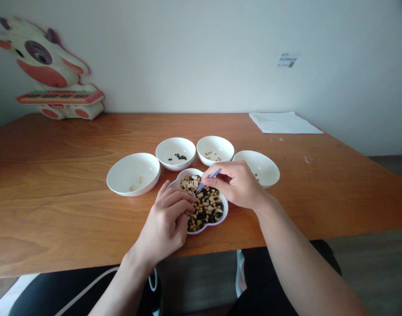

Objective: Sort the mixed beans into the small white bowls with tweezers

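Note:
A white flower-shaped dish (226,210) holds a mix of black beans, yellow beans and pale flat seeds. My right hand (242,183) reaches over its far right rim, pinching pale blue-purple tweezers (214,173) whose tips point down into the mix. On the near left side, my left hand (170,215) curls around the dish's rim, its fingertips over the beans and its thumb partly hidden. Behind the dish, one white bowl (175,166) contains several black beans (180,156), and another white bowl (215,139) contains several yellow beans (213,156).
At the left, a white bowl (122,175) holds a few pale pieces. A right-hand bowl (267,171), partly behind my right hand, has small dark bits. Papers (285,123) lie at the back right of the wooden table (66,197). A cow-shaped toy keyboard (61,98) stands back left.

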A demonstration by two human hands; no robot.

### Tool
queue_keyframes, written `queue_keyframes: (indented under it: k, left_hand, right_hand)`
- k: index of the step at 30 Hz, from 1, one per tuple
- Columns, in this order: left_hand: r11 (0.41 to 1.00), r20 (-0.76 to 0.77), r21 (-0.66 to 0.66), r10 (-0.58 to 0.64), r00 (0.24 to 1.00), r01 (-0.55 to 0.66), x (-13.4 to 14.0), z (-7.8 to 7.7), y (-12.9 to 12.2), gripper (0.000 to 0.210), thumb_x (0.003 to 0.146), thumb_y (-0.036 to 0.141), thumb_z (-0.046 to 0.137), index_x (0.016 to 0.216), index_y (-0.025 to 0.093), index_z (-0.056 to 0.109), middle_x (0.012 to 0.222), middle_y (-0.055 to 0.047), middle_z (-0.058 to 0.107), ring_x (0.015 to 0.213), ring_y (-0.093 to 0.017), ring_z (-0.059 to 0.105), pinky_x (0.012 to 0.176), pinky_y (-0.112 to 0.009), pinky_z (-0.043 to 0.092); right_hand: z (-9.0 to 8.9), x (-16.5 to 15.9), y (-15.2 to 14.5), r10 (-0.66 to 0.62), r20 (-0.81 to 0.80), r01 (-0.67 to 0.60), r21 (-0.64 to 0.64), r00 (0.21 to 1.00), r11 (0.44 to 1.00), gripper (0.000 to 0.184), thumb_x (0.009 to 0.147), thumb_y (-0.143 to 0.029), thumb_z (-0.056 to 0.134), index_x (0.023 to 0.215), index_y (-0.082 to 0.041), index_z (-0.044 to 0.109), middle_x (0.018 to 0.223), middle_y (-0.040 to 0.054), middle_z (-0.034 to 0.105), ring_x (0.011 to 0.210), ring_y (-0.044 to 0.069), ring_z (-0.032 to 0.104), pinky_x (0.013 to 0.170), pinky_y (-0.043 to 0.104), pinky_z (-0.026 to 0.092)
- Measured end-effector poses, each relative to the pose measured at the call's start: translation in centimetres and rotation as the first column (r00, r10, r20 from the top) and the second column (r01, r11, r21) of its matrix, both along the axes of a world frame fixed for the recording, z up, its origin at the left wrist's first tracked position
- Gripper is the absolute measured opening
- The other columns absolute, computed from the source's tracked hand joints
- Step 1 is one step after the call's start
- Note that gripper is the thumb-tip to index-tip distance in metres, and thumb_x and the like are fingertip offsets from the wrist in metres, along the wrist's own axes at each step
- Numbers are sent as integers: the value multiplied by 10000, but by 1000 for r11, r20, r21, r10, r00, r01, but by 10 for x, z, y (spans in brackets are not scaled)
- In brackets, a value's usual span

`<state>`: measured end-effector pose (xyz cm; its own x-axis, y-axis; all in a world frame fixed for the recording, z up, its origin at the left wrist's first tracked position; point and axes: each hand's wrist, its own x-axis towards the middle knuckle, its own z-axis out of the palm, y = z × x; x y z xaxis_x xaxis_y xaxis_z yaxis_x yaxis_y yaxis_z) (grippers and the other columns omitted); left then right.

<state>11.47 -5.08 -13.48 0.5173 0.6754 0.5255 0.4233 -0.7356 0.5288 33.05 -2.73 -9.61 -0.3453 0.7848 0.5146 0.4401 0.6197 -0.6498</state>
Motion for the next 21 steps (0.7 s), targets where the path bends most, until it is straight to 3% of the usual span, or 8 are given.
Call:
queue_keyframes:
  k: [5, 11, 21]
  left_hand:
    - [1000, 10, 15, 2, 1000, -2, -1, -1, 0, 274, 791, 9, 444, 773, 199, 641, 936, -18, 704, 955, -192, 634, 1153, -568, 263]
    - [1000, -3, 4, -9, 1000, 9, -1, 0, 0, 287, 785, -1, 440, 782, 200, 643, 944, -16, 705, 956, -191, 637, 1154, -586, 252]
    - [999, 2, 16, -29, 1000, 29, -1, 2, 0, 286, 789, 9, 428, 771, 204, 636, 927, -6, 701, 932, -184, 639, 1156, -579, 236]
  right_hand:
    - [1, 2, -3, 2, -43, 0, 62, 999, 998, 122, 853, -238, 655, 772, -150, 680, 693, 9, 693, 544, 86, 548, 527, 215, 391]
    - [4, -1, -4, 93, 47, -95, 33, 995, 995, 98, 832, -179, 628, 747, -146, 664, 647, 0, 667, 535, 88, 519, 525, 216, 374]
    - [3, 6, -4, -5, 11, 4, 102, 1000, 995, 140, 852, -230, 630, 748, -145, 669, 655, 7, 672, 522, 83, 515, 511, 209, 370]
